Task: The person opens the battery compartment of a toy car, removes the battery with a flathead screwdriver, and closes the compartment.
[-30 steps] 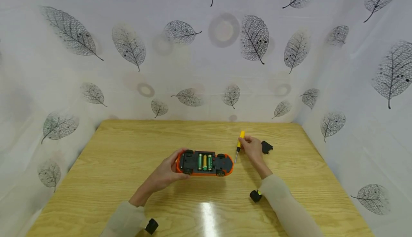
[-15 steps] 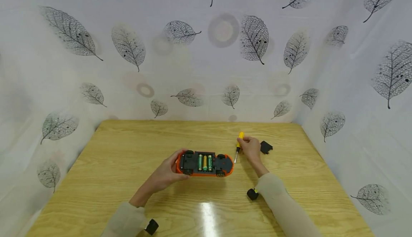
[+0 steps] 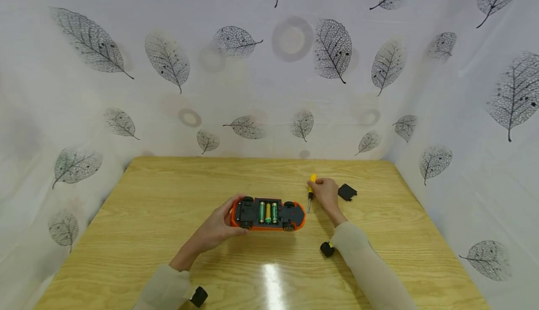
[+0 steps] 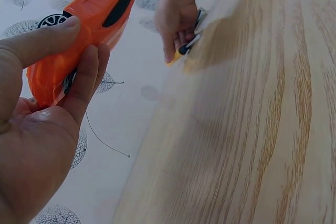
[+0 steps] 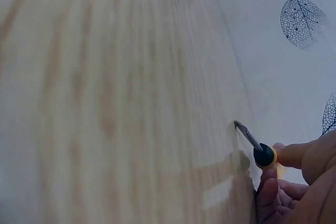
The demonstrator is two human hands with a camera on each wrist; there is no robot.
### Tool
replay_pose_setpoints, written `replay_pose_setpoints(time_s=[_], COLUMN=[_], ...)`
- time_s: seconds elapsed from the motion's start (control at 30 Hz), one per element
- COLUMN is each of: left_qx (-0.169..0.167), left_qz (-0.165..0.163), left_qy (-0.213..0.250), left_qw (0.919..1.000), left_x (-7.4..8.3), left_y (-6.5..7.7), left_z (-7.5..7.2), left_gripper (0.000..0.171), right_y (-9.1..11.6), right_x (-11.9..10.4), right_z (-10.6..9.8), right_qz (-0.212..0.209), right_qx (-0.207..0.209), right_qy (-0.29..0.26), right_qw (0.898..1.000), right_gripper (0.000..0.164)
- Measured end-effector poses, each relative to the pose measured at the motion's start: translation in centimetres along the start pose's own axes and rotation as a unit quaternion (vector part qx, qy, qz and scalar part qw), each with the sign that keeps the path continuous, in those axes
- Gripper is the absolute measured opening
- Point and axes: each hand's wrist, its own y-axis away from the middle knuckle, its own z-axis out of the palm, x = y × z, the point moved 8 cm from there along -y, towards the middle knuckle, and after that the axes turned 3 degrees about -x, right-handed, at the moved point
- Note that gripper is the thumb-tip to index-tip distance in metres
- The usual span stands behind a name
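Observation:
An orange toy car is held by its rear end in my left hand, thumb on one side and fingers on the other. Its dark underside faces the head camera, where several batteries lie side by side in an uncovered compartment. The left wrist view shows the orange body between thumb and fingers. My right hand pinches a screwdriver by its yellow handle, to the right of the car. In the right wrist view the metal shaft points away from the fingers.
A small black cover lies on the wooden table, just right of my right hand. Black wrist cameras hang by both sleeves. A leaf-patterned white curtain encloses the table's back and sides.
My right hand has shifted slightly left with the screwdriver, which now stands a little more upright in the head view. The left hand and the toy car stay in place.

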Motion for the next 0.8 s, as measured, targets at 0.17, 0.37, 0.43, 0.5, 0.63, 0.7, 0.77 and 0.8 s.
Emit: replay_pose_setpoints(time_s=[0.17,0.37,0.43,0.5,0.63,0.7,0.77,0.8], left_qx=[0.004,0.003,0.003,0.004,0.004,0.005,0.005,0.005], left_qz=[-0.003,-0.001,0.0,0.0,0.0,0.0,0.0,0.001], left_qy=[-0.003,-0.003,-0.003,-0.003,-0.001,0.001,0.001,0.001], left_qw=[1.0,1.0,1.0,1.0,1.0,1.0,1.0,1.0], left_x=[-0.01,0.08,0.07,0.04,0.01,0.03,0.03,0.03], left_y=[0.03,0.06,0.07,0.1,0.08,0.05,0.04,0.05], left_z=[-0.09,-0.11,-0.12,-0.15,-0.16,-0.14,-0.14,-0.13], left_gripper=[0.09,0.09,0.09,0.09,0.09,0.09,0.09,0.09], right_y=[-0.21,-0.37,-0.35,-0.28,-0.06,0.07,0.17,0.21], right_x=[0.07,-0.1,-0.15,-0.2,-0.44,-0.62,-0.75,-0.82], right_z=[0.1,0.12,0.12,0.14,0.08,0.01,-0.03,-0.04], right_qz=[-0.004,-0.02,-0.019,-0.016,-0.016,-0.02,-0.024,-0.026], right_qx=[0.0,0.006,0.007,0.006,0.007,0.007,0.006,0.005], right_qy=[0.007,0.023,0.027,0.026,0.025,0.022,0.018,0.016], right_qw=[1.0,1.0,0.999,1.0,1.0,1.0,1.0,1.0], right_gripper=[0.027,0.025,0.025,0.025,0.025,0.025,0.025,0.025])
